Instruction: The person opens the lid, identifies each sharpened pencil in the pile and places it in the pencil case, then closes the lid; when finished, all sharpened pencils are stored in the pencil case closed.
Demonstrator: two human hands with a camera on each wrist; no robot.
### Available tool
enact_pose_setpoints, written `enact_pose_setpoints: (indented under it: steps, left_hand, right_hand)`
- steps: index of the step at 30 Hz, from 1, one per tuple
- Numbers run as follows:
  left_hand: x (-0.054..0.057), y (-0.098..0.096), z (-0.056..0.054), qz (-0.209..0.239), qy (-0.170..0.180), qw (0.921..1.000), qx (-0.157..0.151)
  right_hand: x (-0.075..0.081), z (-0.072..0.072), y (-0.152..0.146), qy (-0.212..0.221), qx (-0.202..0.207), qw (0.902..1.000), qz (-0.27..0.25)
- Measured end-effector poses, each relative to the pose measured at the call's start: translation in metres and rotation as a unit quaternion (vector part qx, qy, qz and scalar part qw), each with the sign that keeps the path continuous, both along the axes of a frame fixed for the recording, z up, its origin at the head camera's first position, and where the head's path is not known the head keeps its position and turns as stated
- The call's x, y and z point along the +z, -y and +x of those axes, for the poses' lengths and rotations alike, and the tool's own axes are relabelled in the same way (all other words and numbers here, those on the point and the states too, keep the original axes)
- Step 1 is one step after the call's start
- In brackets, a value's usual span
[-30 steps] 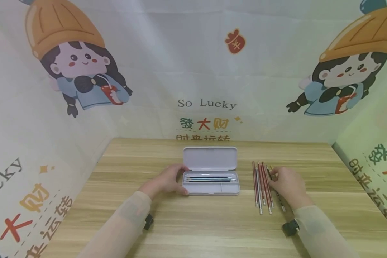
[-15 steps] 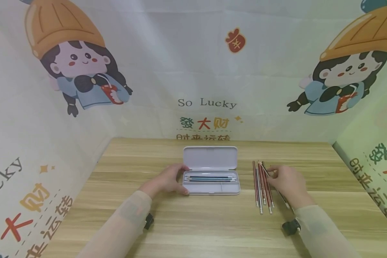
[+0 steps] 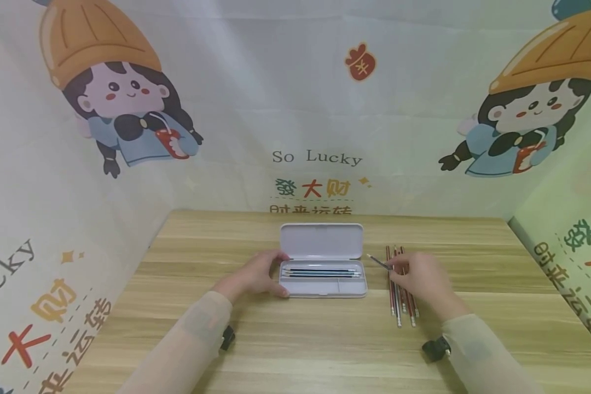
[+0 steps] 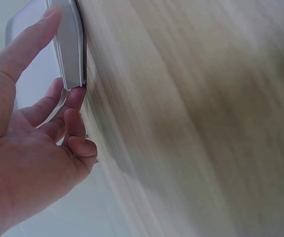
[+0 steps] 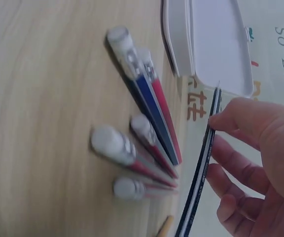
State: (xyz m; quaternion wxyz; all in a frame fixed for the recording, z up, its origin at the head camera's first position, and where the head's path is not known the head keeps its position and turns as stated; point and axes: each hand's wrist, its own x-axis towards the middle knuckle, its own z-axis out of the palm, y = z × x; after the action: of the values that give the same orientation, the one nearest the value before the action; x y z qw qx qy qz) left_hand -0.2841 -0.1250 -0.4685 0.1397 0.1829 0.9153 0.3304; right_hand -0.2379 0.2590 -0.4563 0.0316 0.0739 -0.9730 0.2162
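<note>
A white pencil case (image 3: 307, 288) lies with its lid up in the middle of the table, and a few dark and blue pencils (image 3: 320, 273) rest in its back compartment. My left hand (image 3: 257, 273) holds the case's left end, thumb at the front corner and fingers at the back. In my right hand (image 3: 423, 276), thumb and fingers pinch a dark striped pencil (image 5: 197, 180), raised off the table with its sharpened tip pointing toward the case. Under this hand lie several red and dark blue pencils (image 3: 401, 303), their white eraser ends toward me; the hand partly covers them.
The wooden table (image 3: 325, 345) ends at a printed cloth backdrop (image 3: 226, 137) at the back. Cloth also hangs at both sides. A small black device (image 3: 435, 349) sits at the right wrist, with a similar one at the left.
My right hand has picked up the dark pencil from the pile's right side, turned it, and carried it left over the other pencils. The left hand has stayed on the case.
</note>
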Motion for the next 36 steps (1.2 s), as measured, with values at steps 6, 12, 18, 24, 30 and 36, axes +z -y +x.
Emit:
enact_pose_setpoints:
  steps: [6,12,18,24,30,36]
  left_hand:
    - [0.002,-0.001,0.001,-0.002,0.003,1.0,-0.001]
    - [0.006,-0.001,0.001,-0.002,0.002,1.0,0.002]
    - [0.005,-0.001,0.0,-0.008,-0.003,1.0,-0.003]
    - [0.003,0.0,0.0,-0.008,0.0,1.0,-0.003]
    - [-0.001,0.0,0.0,-0.015,-0.002,0.9999,0.003]
    - [0.001,0.0,0.001,-0.011,0.0,0.9999,0.003]
  right_hand:
    - [-0.006,-0.003,0.012,-0.009,0.036,0.9993,-0.007]
    - [-0.004,-0.009,0.025,-0.033,0.07,0.9969,-0.012]
    - [-0.004,-0.016,0.04,-0.041,0.091,0.995,-0.005]
    - [-0.004,-0.022,0.057,-0.022,0.117,0.9929,0.002]
    - [-0.005,-0.03,0.077,-0.03,0.137,0.99,0.018]
    - [-0.002,-0.038,0.097,-0.024,0.153,0.9876,0.024]
